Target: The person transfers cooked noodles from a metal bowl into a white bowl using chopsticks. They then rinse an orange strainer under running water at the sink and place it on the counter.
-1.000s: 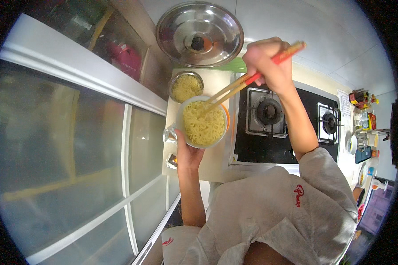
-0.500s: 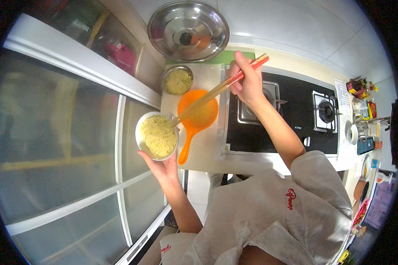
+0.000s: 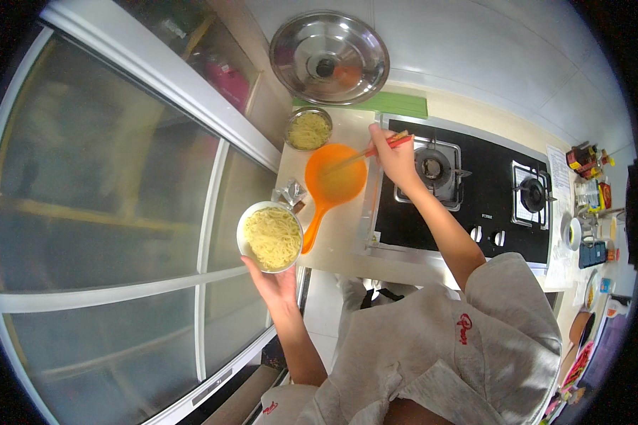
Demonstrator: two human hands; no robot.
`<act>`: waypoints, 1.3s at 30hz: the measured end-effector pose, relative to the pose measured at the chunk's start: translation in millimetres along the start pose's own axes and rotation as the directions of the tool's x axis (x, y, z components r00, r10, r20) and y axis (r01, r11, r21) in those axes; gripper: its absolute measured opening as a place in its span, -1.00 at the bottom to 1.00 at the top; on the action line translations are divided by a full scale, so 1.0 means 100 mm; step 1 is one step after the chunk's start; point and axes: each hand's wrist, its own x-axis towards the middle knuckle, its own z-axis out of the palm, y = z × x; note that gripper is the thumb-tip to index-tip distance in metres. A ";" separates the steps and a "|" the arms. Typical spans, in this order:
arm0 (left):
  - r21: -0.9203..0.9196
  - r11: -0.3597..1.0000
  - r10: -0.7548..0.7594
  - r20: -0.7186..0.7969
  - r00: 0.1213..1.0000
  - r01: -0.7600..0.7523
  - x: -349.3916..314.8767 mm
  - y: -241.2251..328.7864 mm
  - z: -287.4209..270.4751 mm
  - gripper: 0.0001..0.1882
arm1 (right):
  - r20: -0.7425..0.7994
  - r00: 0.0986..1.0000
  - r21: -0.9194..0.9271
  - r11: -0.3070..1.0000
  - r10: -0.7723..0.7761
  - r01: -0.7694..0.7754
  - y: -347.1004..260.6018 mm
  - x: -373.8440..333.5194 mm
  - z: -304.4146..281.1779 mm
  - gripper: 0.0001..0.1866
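My left hand (image 3: 278, 287) is wrapped round the underside of a white bowl (image 3: 242, 241) filled with pale yellow noodles (image 3: 271, 237), held at the counter's front left. In my right hand (image 3: 397, 164) is a pair of wooden chopsticks (image 3: 353, 159) with red upper ends. Their lower tips reach into an orange long-handled scoop (image 3: 314, 227) on the counter, which has yellowish liquid in it. Behind the scoop stands a small metal bowl (image 3: 290, 139) with more noodles (image 3: 310, 130). A crumpled clear plastic packet (image 3: 290, 191) lies between the white bowl and the scoop.
A black gas hob (image 3: 468, 191) takes up the counter to the right. At the back, a large steel lid (image 3: 361, 49) leans against the wall, near a green strip (image 3: 404, 104). A frosted sliding door (image 3: 106, 184) closes in the left side. Bottles (image 3: 583, 159) stand far right.
The chopsticks have left the white bowl's edge, and their tips are now in the orange scoop. The white bowl sits lower and farther right in the picture; the whole view has shifted.
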 end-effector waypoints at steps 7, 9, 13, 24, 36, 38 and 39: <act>-0.006 1.000 -0.013 -0.006 1.000 0.013 -0.10 0.07 -0.08 -0.25 | -0.010 0.993 -0.396 0.913 -0.115 0.102 0.52 0.12 -0.03 -0.60; 0.011 0.999 -0.040 -0.003 0.999 0.040 -0.08 0.07 -0.18 -0.25 | 0.024 0.998 -0.317 0.946 -0.061 0.065 0.70 0.09 -0.05 -0.64; 0.049 0.997 -0.062 -0.023 0.998 0.064 -0.13 0.03 -0.35 -0.28 | 0.401 0.904 -0.326 0.945 0.149 -0.011 0.63 -0.01 -0.03 -0.70; 0.071 0.997 -0.034 -0.050 0.998 0.038 -0.11 -0.18 -0.44 -0.27 | 0.351 0.912 -0.142 0.950 -0.214 0.278 1.15 -0.17 0.02 -0.63; 0.111 0.994 0.032 -0.087 0.996 -0.022 -0.11 -0.10 -0.39 -0.23 | -0.109 0.907 0.037 0.913 0.408 -0.406 1.51 0.12 0.20 -0.57; 0.097 0.995 0.036 -0.087 0.996 -0.028 -0.11 -0.12 -0.37 -0.22 | -0.095 0.782 0.138 0.786 0.616 -0.603 1.57 0.16 0.15 -0.61; 0.091 0.995 0.038 -0.086 0.996 -0.030 -0.11 -0.13 -0.35 -0.22 | -0.086 0.725 0.200 0.725 0.683 -0.659 1.59 0.16 0.11 -0.63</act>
